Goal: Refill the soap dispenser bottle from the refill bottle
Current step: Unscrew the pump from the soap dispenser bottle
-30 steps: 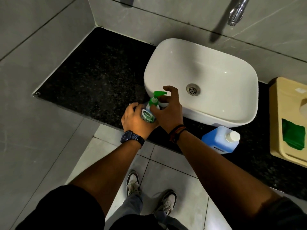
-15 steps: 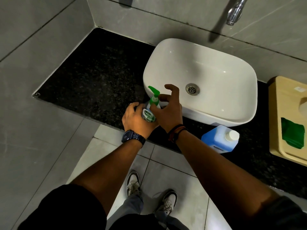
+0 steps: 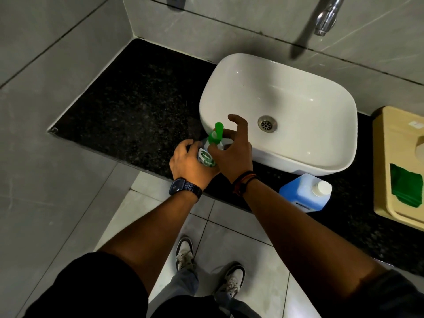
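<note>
The soap dispenser bottle (image 3: pixel 205 154), clear with a white and green label, stands on the black counter (image 3: pixel 137 106) beside the sink. My left hand (image 3: pixel 191 162) is wrapped around its body. My right hand (image 3: pixel 231 150) grips the collar of its green pump (image 3: pixel 216 134), forefinger raised; the pump's nozzle points away from me. The blue refill bottle (image 3: pixel 302 193) with a white cap stands at the counter's front edge, right of my right arm, with neither hand on it.
A white basin (image 3: pixel 298 92) sits just right of the dispenser, a chrome tap (image 3: pixel 325 17) on the wall above it. A beige plastic object (image 3: pixel 394 161) with a green cloth (image 3: pixel 405 188) lies at the far right. Grey tiled walls close the left and back.
The green pump head has turned: its nozzle pointed right a second ago, then up-left, and now points away from me. My right hand's fingers have shifted around the collar. The left hand stayed put.
</note>
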Demonstrator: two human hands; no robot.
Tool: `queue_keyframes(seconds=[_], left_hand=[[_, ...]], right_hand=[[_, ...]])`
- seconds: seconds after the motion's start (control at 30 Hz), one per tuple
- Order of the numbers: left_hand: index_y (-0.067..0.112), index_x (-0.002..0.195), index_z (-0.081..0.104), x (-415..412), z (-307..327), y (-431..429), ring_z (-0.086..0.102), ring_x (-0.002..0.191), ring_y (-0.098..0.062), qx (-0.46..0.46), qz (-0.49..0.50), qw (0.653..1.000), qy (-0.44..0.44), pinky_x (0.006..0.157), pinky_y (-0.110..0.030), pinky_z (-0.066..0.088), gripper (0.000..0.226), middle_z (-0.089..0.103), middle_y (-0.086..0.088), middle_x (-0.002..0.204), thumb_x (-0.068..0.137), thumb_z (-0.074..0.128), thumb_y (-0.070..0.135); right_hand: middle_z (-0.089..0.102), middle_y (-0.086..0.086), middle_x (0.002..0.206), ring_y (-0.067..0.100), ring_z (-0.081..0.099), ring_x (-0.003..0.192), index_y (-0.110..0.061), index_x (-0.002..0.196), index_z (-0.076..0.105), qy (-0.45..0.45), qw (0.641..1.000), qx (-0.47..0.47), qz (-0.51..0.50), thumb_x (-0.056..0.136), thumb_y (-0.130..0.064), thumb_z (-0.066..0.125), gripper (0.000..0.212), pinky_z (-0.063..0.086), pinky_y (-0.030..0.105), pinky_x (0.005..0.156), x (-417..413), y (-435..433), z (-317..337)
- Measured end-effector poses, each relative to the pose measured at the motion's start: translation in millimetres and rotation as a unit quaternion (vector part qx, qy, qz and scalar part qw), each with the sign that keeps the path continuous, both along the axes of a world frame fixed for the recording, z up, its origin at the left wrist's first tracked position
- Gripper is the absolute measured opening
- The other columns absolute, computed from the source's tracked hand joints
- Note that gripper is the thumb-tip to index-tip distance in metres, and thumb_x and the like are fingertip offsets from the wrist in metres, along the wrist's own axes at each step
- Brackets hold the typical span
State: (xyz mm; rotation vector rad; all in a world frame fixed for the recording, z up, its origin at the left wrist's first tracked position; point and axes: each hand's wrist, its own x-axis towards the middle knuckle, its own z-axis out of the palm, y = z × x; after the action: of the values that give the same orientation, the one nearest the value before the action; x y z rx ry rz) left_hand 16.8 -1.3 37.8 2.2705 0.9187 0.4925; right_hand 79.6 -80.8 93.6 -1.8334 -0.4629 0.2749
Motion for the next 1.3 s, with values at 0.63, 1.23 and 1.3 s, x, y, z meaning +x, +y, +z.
queue_keyframes(seconds=[0.63,1.23,1.3], left_hand=[[0.024,0.105,0.062,1,-4,5,0.052,0.101,-0.029,-0.018,0.051,0.998,0.014,0.083,-0.05,0.043,0.071,0.056,-0.005,0.108,0.044,0.079,0.058],[0.027,0.112,0.056,-6,-38,37,0.054,0.104,-0.03,-0.047,0.071,0.996,0.038,0.086,-0.053,0.041,0.077,0.056,-0.005,0.113,0.045,0.078,0.059],[0.025,0.112,0.057,-7,-42,38,0.054,0.105,-0.03,-0.051,0.061,0.996,0.026,0.086,-0.053,0.043,0.077,0.056,-0.006,0.114,0.046,0.08,0.056]], right_hand=[[0.063,0.017,0.101,0.025,0.065,0.09,-0.01,0.114,0.038,-0.099,0.965,0.222,-0.101,0.077,0.001,0.065,0.047,0.053,0.046,0.079,16,8,60],[0.065,0.012,0.102,0.028,0.063,0.087,-0.015,0.118,0.045,-0.159,0.95,-0.237,0.13,0.078,-0.014,0.067,0.046,0.046,0.028,0.073,28,-41,-40],[0.064,0.015,0.102,0.031,0.061,0.089,-0.012,0.121,0.046,-0.171,0.929,-0.284,0.162,0.079,-0.013,0.065,0.046,0.043,0.028,0.073,27,-41,-53]])
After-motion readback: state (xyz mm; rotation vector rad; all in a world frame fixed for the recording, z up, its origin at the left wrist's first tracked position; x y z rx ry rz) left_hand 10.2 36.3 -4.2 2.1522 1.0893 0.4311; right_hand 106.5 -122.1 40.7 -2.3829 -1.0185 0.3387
